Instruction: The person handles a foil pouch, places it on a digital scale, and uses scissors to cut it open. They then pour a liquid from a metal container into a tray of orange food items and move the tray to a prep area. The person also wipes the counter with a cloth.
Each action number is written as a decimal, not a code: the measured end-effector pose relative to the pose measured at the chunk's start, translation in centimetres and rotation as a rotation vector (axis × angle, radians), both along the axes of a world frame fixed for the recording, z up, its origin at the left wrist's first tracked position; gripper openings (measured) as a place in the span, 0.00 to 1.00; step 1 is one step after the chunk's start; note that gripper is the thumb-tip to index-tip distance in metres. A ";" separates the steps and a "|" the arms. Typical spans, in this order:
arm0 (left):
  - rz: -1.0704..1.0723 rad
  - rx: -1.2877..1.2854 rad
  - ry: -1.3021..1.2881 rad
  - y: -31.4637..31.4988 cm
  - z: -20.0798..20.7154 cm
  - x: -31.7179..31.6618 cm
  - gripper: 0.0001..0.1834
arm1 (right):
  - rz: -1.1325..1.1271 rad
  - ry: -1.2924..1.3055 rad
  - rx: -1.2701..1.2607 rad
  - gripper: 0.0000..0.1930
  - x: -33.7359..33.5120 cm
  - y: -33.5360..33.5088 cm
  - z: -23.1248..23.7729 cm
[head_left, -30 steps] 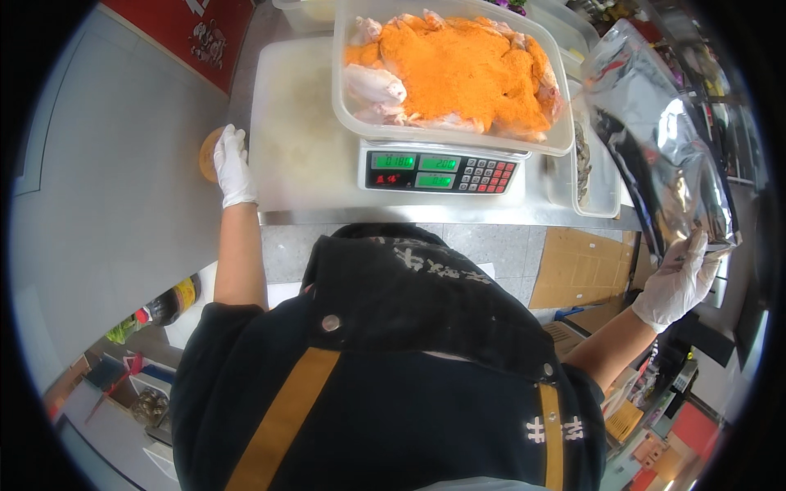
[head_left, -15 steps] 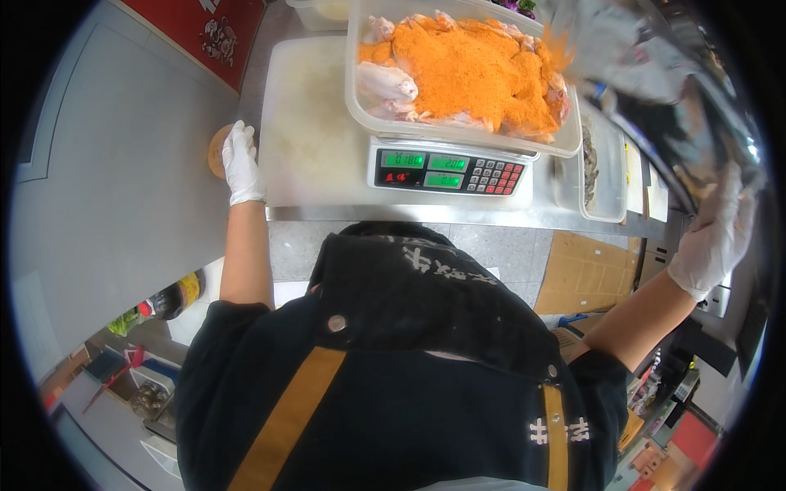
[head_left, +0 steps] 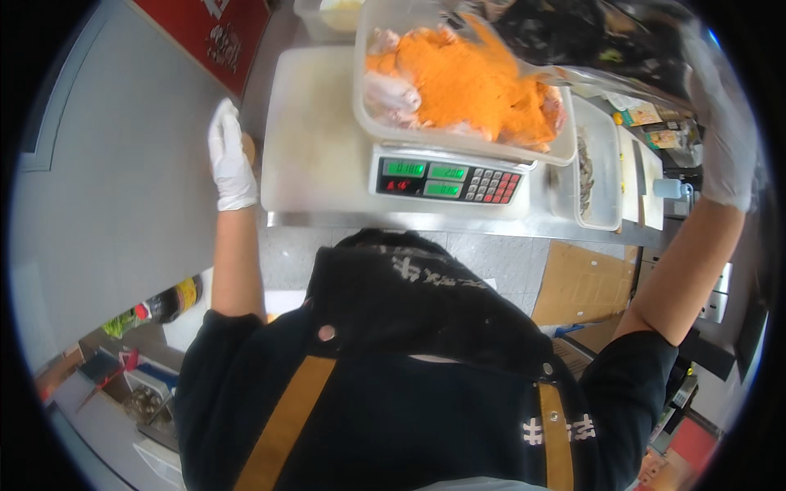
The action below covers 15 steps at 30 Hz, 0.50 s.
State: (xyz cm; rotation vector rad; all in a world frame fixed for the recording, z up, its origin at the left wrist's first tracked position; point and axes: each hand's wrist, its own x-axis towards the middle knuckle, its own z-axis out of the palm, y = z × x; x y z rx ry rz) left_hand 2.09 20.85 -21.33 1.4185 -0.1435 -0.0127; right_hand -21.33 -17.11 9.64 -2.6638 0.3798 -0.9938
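Observation:
My right hand (head_left: 725,139), white-gloved, is closed on the end of a shiny dark bag (head_left: 598,37) at the upper right. The bag tilts over a clear plastic tub (head_left: 458,137), and orange powder (head_left: 483,41) pours from its mouth. Pale raw poultry pieces (head_left: 393,90) lie in the tub under a thick layer of orange powder (head_left: 458,82). A digital scale (head_left: 446,178) with lit green displays bears the tub. My left hand (head_left: 229,155), also gloved, is raised left of the cutting board with fingers stretched out. Behind it a round tan object (head_left: 249,149) is partly hidden.
Under the scale lies a white cutting board (head_left: 307,123) on a steel counter (head_left: 344,221). A clear container of greyish food (head_left: 604,184) stands to the right, beside a knife (head_left: 639,184). A grey panel (head_left: 123,180) bounds the left side. Flattened cardboard (head_left: 581,282) lies on the floor.
My right hand has moved up with the bag, which now tips further over the tub with a wider stream of powder. My left hand has shifted slightly left and up.

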 end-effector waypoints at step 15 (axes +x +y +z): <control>-0.844 0.318 -0.408 -17.5 17.6 1.8 0.17 | 0.377 0.073 0.645 0.19 1.3 -1.0 -0.1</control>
